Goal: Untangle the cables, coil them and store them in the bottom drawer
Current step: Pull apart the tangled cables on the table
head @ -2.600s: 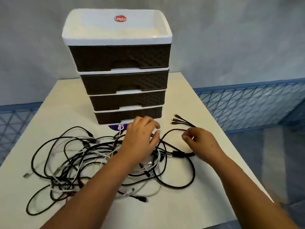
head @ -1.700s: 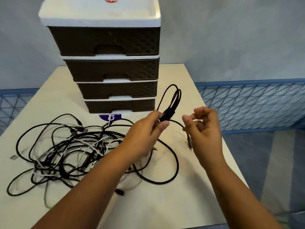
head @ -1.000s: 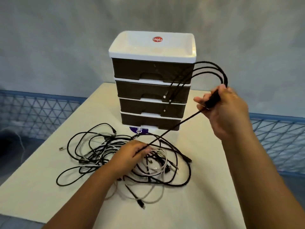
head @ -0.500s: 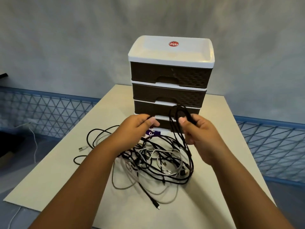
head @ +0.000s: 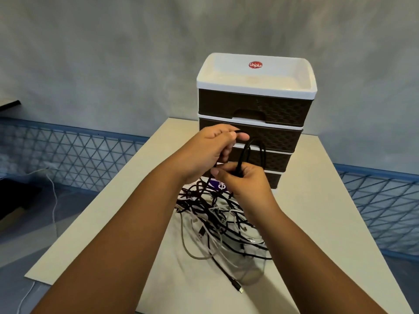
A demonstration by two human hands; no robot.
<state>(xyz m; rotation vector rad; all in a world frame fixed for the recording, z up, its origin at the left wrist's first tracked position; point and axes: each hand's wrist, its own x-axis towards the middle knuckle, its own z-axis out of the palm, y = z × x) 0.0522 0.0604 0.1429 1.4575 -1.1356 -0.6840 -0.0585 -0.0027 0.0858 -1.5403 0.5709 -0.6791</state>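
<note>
Head view: the right hand [head: 246,180] has its fingers clamped around a folded black cable [head: 243,155] whose loops stand upright, long axis vertical, in front of the drawer unit [head: 272,114]. The left hand [head: 208,150], just above, pinches what looks like the same cable's free end between thumb and fingers. Below both hands, the tangled pile of cables [head: 217,220] lies on the table [head: 317,211], trailing toward the viewer.
</note>
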